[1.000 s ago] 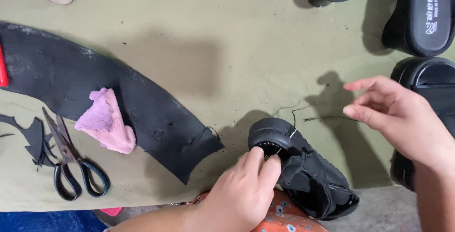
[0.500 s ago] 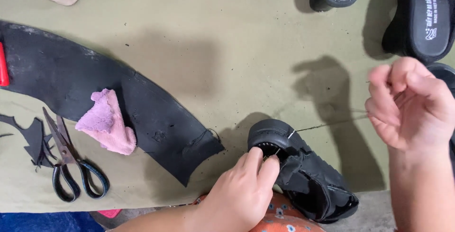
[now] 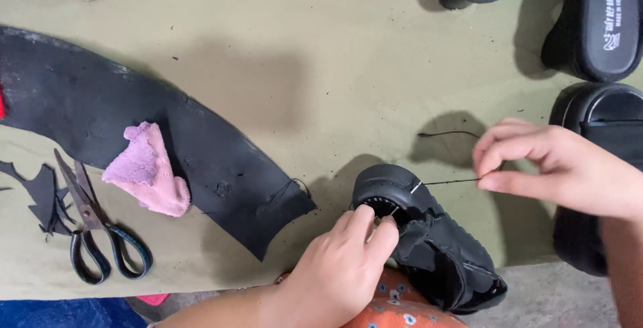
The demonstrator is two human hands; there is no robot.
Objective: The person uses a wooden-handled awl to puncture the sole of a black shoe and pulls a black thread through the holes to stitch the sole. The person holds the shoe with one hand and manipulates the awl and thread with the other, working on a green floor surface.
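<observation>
Currently the left hand (image 3: pixel 341 271) is gripping the black shoe (image 3: pixel 429 241) near the mat's (image 3: pixel 321 53) front edge, while the right hand (image 3: pixel 556 167), fingers pinched narrow, is drawing the thread (image 3: pixel 449 182) taut. Excess tension is likely risking a snapped thread or torn stitch hole.

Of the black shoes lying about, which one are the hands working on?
The black shoe at bottom centre, above the orange cloth: the left hand grips its toe, the right hand pulls a thread from it. The others lie untouched.

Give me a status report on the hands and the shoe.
Left hand grips black shoe. Right hand pinches taut thread. Nothing between them.
</observation>
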